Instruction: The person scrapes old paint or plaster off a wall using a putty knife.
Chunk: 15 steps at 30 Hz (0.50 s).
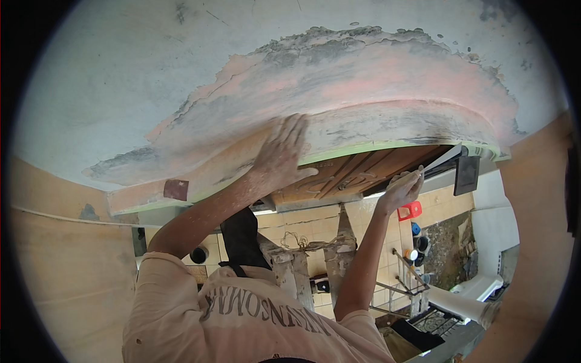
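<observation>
My left hand [279, 151] lies on the patched pink-and-grey band [375, 118] of the ceiling edge, fingers stretched out and slightly blurred. My right hand [404, 189] is lower to the right, closed round the handle of a putty knife [437, 158] with a pale blade. A dark square plate [466, 175] is just right of the blade. A small reddish-brown square [175, 189], perhaps sandpaper, is on the band left of my left hand. Flaking plaster [327, 66] spreads above both hands, and a pale green strip runs along the band’s lower edge.
Below are a carved wooden door [327, 175], scaffold planks [282, 266] under me, a tiled floor [318, 221], a red plastic stool [409, 210], several buckets [422, 247], a metal frame [402, 290] and a railing [433, 323]. Orange walls [66, 254] stand at both sides.
</observation>
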Available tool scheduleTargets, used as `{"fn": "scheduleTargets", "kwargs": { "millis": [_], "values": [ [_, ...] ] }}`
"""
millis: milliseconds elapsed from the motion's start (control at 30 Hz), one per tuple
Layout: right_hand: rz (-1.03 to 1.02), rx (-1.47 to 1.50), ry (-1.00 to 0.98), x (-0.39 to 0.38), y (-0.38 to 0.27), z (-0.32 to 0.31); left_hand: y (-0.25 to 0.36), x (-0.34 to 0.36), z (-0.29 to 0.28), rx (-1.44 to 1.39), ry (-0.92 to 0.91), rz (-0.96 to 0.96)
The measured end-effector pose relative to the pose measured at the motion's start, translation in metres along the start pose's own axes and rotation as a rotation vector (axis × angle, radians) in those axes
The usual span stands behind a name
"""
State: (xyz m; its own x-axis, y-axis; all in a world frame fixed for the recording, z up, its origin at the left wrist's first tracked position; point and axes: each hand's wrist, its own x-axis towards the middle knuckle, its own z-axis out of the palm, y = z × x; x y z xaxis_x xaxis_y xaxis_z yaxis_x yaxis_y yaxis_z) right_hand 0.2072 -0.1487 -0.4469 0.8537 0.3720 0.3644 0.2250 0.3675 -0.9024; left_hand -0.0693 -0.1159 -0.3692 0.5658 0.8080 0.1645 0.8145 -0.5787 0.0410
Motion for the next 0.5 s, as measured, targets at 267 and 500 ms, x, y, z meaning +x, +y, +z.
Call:
{"fn": "scheduleTargets", "kwargs": {
  "millis": [267, 500],
  "values": [
    [0.146, -0.056, -0.031, -0.002, -0.013, -0.003, 0.048, 0.023, -0.013, -0.086, 0.194, 0.111],
    [0.16, -0.045, -0.053, -0.003, -0.013, -0.005, 0.125, 0.13, 0.006, -0.192, 0.34, 0.233]
  ]
}}
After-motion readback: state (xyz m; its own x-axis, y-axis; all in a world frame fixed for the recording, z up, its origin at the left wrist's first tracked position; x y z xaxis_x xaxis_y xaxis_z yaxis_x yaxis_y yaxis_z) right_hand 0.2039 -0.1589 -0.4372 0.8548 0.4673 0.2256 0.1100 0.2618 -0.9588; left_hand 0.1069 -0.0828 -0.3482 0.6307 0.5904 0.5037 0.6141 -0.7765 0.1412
